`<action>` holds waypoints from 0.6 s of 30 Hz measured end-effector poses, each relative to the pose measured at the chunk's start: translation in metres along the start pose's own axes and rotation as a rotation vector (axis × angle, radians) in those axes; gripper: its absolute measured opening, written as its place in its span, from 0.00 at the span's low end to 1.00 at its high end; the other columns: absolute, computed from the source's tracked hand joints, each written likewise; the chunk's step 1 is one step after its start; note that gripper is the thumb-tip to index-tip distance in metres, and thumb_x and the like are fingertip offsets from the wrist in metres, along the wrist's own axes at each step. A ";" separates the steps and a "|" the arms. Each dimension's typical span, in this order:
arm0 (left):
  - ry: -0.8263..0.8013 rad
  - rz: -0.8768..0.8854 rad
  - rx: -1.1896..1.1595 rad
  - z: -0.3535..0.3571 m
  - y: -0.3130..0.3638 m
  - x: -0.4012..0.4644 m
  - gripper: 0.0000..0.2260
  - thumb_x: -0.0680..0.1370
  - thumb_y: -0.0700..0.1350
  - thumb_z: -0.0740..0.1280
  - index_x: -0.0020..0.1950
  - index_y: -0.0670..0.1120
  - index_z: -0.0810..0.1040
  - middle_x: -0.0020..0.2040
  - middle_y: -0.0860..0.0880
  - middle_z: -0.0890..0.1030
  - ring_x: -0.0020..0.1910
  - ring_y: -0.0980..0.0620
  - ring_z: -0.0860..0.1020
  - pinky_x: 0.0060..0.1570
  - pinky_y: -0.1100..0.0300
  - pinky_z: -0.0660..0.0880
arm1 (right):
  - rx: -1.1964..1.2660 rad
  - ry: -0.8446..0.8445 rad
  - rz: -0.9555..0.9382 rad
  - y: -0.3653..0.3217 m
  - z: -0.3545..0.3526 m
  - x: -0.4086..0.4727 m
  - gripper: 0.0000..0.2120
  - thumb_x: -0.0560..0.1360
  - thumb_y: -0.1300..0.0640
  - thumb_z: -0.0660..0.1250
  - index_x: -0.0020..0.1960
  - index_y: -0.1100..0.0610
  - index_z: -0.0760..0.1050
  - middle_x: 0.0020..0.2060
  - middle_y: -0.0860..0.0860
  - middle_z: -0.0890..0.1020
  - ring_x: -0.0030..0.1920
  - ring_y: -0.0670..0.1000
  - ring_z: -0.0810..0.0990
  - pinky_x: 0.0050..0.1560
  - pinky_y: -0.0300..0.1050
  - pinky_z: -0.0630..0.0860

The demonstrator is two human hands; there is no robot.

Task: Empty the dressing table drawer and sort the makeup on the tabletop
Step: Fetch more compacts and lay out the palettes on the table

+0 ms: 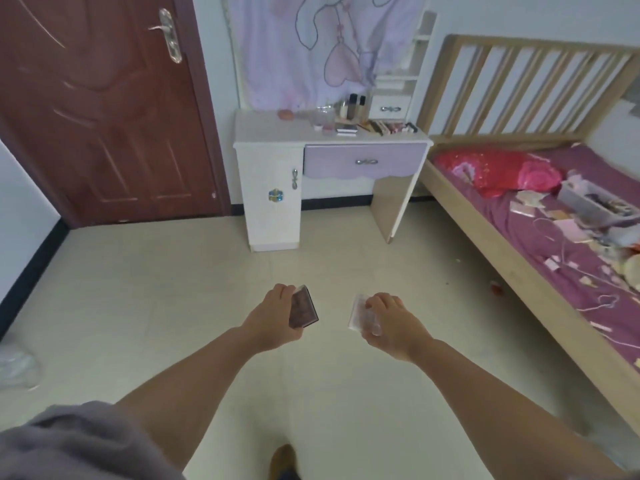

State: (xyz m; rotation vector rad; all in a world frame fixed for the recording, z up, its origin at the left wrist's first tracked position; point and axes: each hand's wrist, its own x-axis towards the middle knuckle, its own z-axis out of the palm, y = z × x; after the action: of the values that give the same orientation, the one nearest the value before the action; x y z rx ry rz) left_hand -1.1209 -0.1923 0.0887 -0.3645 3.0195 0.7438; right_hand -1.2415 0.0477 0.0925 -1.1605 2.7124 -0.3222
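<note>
Left hand (277,317) grips a dark palette (304,308), fingers curled round its edges. Right hand (388,323) grips a clear case (362,315) the same way. Both held out over the tiled floor (173,271), well apart from the dressing table (273,188). Its lilac drawer (363,162) is closed. Worktop (256,131) carries bottles (356,105), a clear jar (323,116) and flat makeup items (377,127) clustered right of centre. Bed (519,216) at right, littered with small items.
</note>
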 end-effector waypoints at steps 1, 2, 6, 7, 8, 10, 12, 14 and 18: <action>-0.008 -0.001 0.001 -0.009 -0.006 0.028 0.30 0.70 0.48 0.70 0.68 0.42 0.63 0.62 0.46 0.67 0.61 0.47 0.70 0.59 0.56 0.70 | 0.000 0.002 0.011 0.008 -0.005 0.025 0.26 0.74 0.48 0.65 0.67 0.56 0.65 0.66 0.51 0.68 0.66 0.54 0.65 0.58 0.46 0.74; -0.012 0.001 0.008 -0.019 -0.011 0.056 0.30 0.70 0.48 0.70 0.68 0.42 0.63 0.62 0.46 0.67 0.61 0.47 0.70 0.59 0.56 0.70 | 0.003 0.013 0.026 0.015 -0.011 0.050 0.26 0.74 0.48 0.65 0.68 0.56 0.65 0.66 0.51 0.68 0.66 0.54 0.65 0.58 0.46 0.73; -0.027 -0.013 0.020 -0.044 -0.030 0.153 0.31 0.70 0.48 0.70 0.69 0.42 0.63 0.63 0.45 0.67 0.62 0.47 0.69 0.60 0.54 0.70 | 0.033 0.004 0.060 0.047 -0.029 0.135 0.26 0.73 0.48 0.66 0.67 0.56 0.65 0.65 0.52 0.68 0.65 0.53 0.65 0.59 0.45 0.72; -0.032 -0.010 0.018 -0.046 -0.033 0.176 0.31 0.70 0.48 0.70 0.69 0.42 0.63 0.63 0.46 0.67 0.62 0.47 0.69 0.60 0.54 0.70 | 0.030 -0.003 0.057 0.056 -0.032 0.156 0.25 0.73 0.48 0.65 0.67 0.56 0.65 0.65 0.51 0.68 0.65 0.53 0.65 0.58 0.44 0.72; -0.033 -0.010 0.013 -0.049 -0.036 0.200 0.31 0.70 0.48 0.70 0.69 0.43 0.62 0.63 0.46 0.67 0.62 0.47 0.69 0.60 0.54 0.70 | 0.032 -0.004 0.056 0.066 -0.036 0.178 0.25 0.74 0.48 0.65 0.67 0.55 0.65 0.65 0.51 0.68 0.65 0.53 0.65 0.58 0.43 0.72; -0.023 -0.008 0.010 -0.053 -0.043 0.249 0.32 0.70 0.49 0.70 0.69 0.42 0.62 0.63 0.46 0.67 0.61 0.47 0.69 0.60 0.55 0.70 | 0.037 -0.002 0.049 0.088 -0.045 0.226 0.25 0.74 0.48 0.65 0.67 0.56 0.65 0.65 0.51 0.68 0.65 0.53 0.65 0.59 0.43 0.71; 0.008 -0.002 0.020 -0.056 -0.051 0.299 0.30 0.70 0.49 0.70 0.68 0.42 0.63 0.62 0.45 0.68 0.60 0.47 0.70 0.58 0.56 0.71 | 0.027 0.005 0.015 0.112 -0.054 0.280 0.25 0.74 0.48 0.65 0.67 0.56 0.65 0.64 0.52 0.68 0.65 0.53 0.66 0.60 0.43 0.70; 0.033 -0.025 0.010 -0.058 -0.058 0.346 0.28 0.70 0.48 0.70 0.66 0.42 0.65 0.60 0.45 0.68 0.58 0.47 0.70 0.56 0.56 0.71 | 0.042 0.003 0.035 0.130 -0.062 0.335 0.23 0.74 0.49 0.64 0.67 0.54 0.65 0.64 0.51 0.68 0.64 0.53 0.67 0.59 0.44 0.70; 0.071 -0.085 -0.017 -0.076 -0.072 0.436 0.27 0.70 0.48 0.70 0.65 0.42 0.66 0.60 0.45 0.69 0.58 0.47 0.70 0.56 0.57 0.70 | 0.034 -0.024 -0.037 0.166 -0.088 0.442 0.23 0.74 0.49 0.64 0.67 0.54 0.64 0.64 0.51 0.68 0.64 0.53 0.67 0.55 0.39 0.66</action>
State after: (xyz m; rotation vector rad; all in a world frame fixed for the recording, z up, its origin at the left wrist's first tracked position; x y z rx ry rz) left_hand -1.5255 -0.3862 0.0948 -0.5272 3.0424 0.7673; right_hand -1.6785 -0.1510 0.1007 -1.1994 2.6572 -0.3554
